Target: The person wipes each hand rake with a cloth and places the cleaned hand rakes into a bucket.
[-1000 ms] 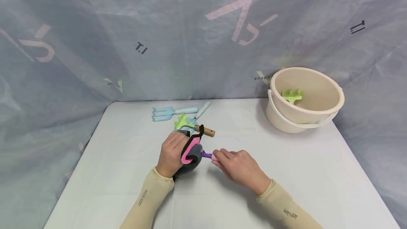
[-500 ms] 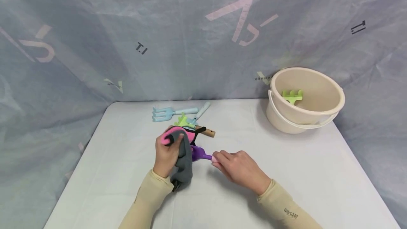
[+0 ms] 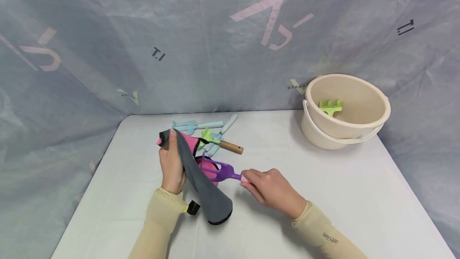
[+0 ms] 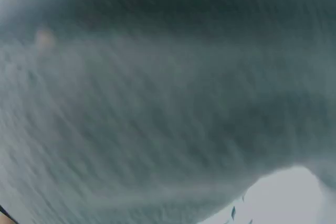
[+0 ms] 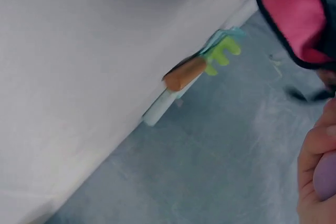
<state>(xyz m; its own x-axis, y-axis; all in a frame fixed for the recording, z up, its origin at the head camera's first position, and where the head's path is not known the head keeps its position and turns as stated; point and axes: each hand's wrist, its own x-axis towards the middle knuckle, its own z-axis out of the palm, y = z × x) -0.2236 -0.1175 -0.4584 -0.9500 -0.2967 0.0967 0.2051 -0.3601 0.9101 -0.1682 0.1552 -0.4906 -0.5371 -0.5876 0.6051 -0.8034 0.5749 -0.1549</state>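
My left hand (image 3: 171,169) grips the upper end of a soft grey cloth piece (image 3: 206,189) with pink lining and black edging; its exact kind I cannot tell. Grey fabric (image 4: 157,114) fills most of the left wrist view. With its fingers curled round the pink handle, my right hand (image 3: 274,191) holds a purple hand fork (image 3: 225,172). The fork's tines lie against the pink side of the cloth, partly hidden by it. In the right wrist view, my right hand (image 5: 315,156) shows at the edge, below the pink lining (image 5: 291,14).
Behind the cloth lie a light-blue fork (image 3: 210,124), a green rake with a wooden handle (image 3: 231,147) and another light-blue tool (image 3: 229,122), partly overlapping. A cream bucket (image 3: 323,131) with a green rake head (image 3: 331,107) inside stands at the back right of the white table (image 3: 287,139).
My left hand has moved up and left, drawing the grey cloth away so that it hangs unfolded. More of the purple fork now shows. My right hand has stayed nearly still.
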